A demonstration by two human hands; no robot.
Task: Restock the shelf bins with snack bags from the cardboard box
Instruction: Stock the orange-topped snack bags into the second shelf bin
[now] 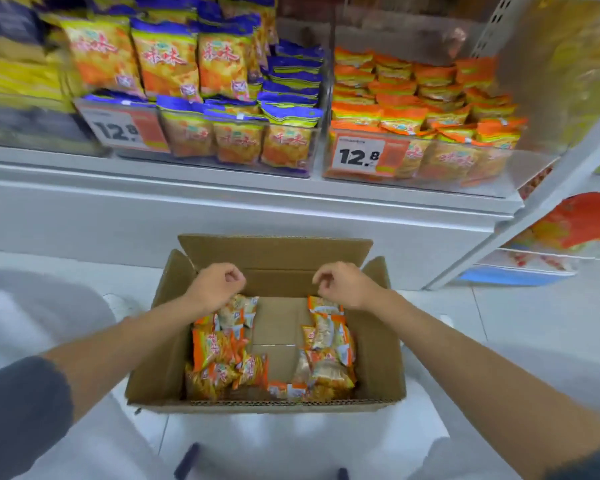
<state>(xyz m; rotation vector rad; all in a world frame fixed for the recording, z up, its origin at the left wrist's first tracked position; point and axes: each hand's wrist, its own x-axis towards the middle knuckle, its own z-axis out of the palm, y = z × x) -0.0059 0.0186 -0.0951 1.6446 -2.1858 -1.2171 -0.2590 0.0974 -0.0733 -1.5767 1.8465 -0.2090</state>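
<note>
Partly hidden: your palms face down, so you see only the backs of both hands and their curled fingers.
Blurred: the yellow packs [14, 74] at far left and the red-and-orange shape [586, 220] at the right edge are too smeared to identify.
Cut off: your dark sleeves [21, 410] run out of the lower corners.
Price tags: each bin front shows "12.8" [359, 155]; the small print is unreadable.
Cardboard box [378, 348]: sits on the pale floor below the shelf, flaps open.
Snack bags [222, 351]: two loose heaps of orange bags lie in the box, one by each side wall, with bare cardboard between.
Left bin [314, 150]: clear-walled, holds purple-topped bags in rows.
Right bin [520, 168]: clear-walled, piled with orange-topped bags above its front wall.
Left hand [217, 285]: over the box's far left, fingers curled to the thumb, nothing seen in them.
Right hand [343, 285]: over the far right, curled likewise, apparently empty.
</note>
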